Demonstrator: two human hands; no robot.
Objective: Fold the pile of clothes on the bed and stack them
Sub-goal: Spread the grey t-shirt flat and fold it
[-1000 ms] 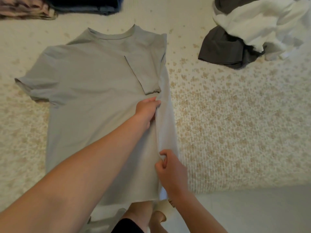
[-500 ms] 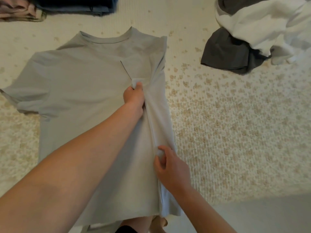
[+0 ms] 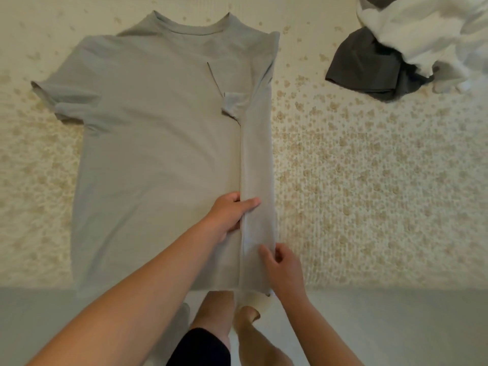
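Observation:
A grey t-shirt (image 3: 158, 159) lies flat, collar away from me, on the cream flowered bed cover (image 3: 369, 180). Its right side is folded inward as a narrow strip (image 3: 257, 159), with the right sleeve tucked in near the chest. My left hand (image 3: 229, 215) grips the strip's inner edge low down, one digit lying across the strip. My right hand (image 3: 280, 262) pinches the strip's outer edge close to the hem. The left sleeve (image 3: 52, 93) is spread out.
A pile of unfolded clothes lies at the far right: a dark grey garment (image 3: 367, 67) under a white one (image 3: 422, 30). The bed's near edge (image 3: 369, 289) runs across the bottom, with pale floor and my bare legs (image 3: 219, 326) below it.
My left hand slid from the tucked sleeve down the fold toward the hem. The right hand moved slightly to the strip's outer edge. The folded strip now lies flatter and straighter.

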